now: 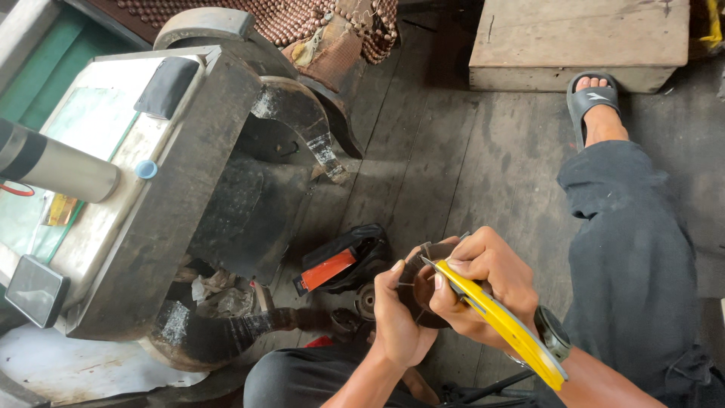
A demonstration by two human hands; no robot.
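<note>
Left hand [399, 321] clamped around small dark round part [417, 291], held over the plank floor [453, 166] between the knees. Right hand [483, 291] fisted on yellow utility knife [502, 321], blade tip touching the part's top edge. Grip on both: tight. Dark wooden table [189, 196] left.

The person sits low over a dark plank floor [423, 151], both hands together between the knees. The left hand [396, 321] cups a small dark round part [420, 298], fingers curled around its near side. The right hand [483, 283] has its grip closed on a yellow utility knife [502, 321], the blade tip touching the top of the round part. A watch [555, 336] sits on the right wrist. A sandalled foot [596, 106] rests by a wooden block [578, 41]. Left of the hands stands a dark wooden counter [189, 189]; near its front edge lie a blue cap [146, 169] and a metal cylinder [57, 166].
</note>
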